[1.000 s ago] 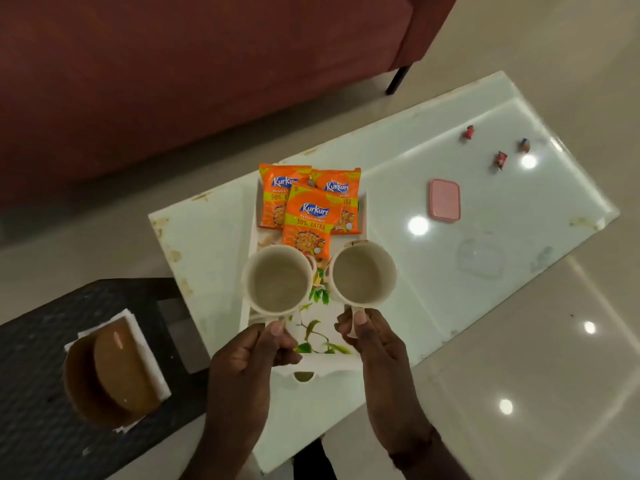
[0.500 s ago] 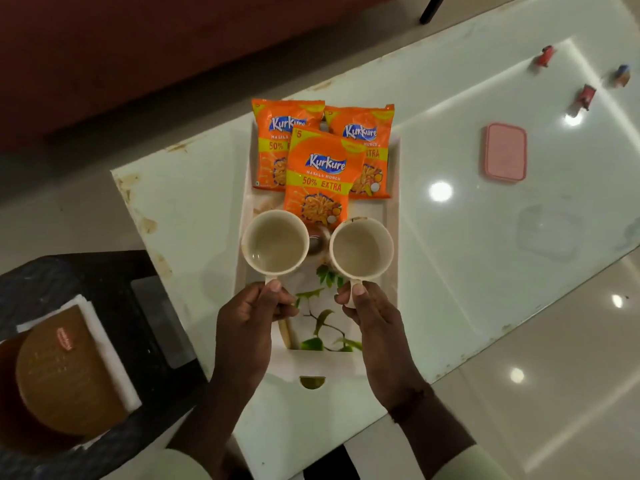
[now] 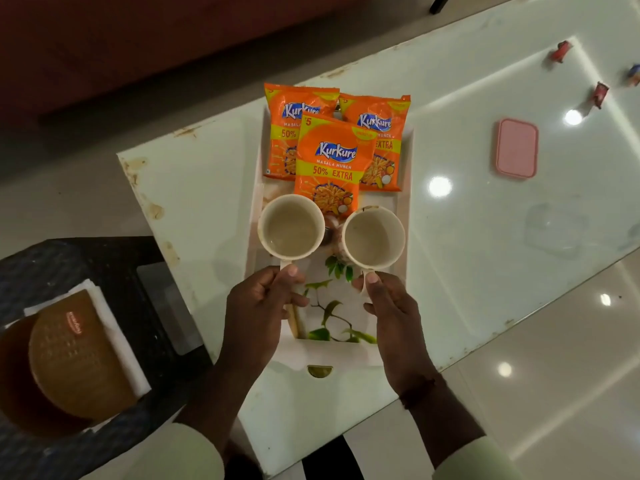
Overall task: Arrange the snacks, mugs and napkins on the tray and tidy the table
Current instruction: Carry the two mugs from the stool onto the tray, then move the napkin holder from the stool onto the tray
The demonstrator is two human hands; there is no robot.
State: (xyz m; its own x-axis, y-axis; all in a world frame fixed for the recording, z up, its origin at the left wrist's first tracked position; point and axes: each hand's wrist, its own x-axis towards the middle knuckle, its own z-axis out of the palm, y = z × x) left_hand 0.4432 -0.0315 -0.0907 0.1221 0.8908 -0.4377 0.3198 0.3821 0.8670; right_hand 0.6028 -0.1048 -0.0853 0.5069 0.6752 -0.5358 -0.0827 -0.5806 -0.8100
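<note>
Step in hand: mugs onto the tray. Your left hand (image 3: pixel 258 306) is pinched on the handle of the left mug (image 3: pixel 291 227); your right hand (image 3: pixel 394 317) is pinched on the handle of the right mug (image 3: pixel 374 236). Both sit side by side across the tray's middle, rims near but apart; whether their bases are fully down, the view does not settle.

Tray (image 3: pixel 332 353): rectangular, white, glossy, leaf print on its floor, a half-round cut-out in the near end wall; it lies along the tabletop's (image 3: pixel 194 188) left end.

Snack packets (image 3: pixel 334 161): three, orange crinkled foil, overlapped at the tray's far end.

Mugs: cream, round, smooth, empty.

Napkins (image 3: pixel 117 337): white folded stack, under a brown round-backed holder (image 3: pixel 76 355), on the dark woven stool (image 3: pixel 145 258) off the tabletop's left edge.

Next move, likely: you let go of both handles cleanly, then reach left for the napkins; the tray's near end is bare for them.

Strays: pink lid (image 3: pixel 516 147) and small wrapped sweets (image 3: pixel 600 94) toward the tabletop's right end
</note>
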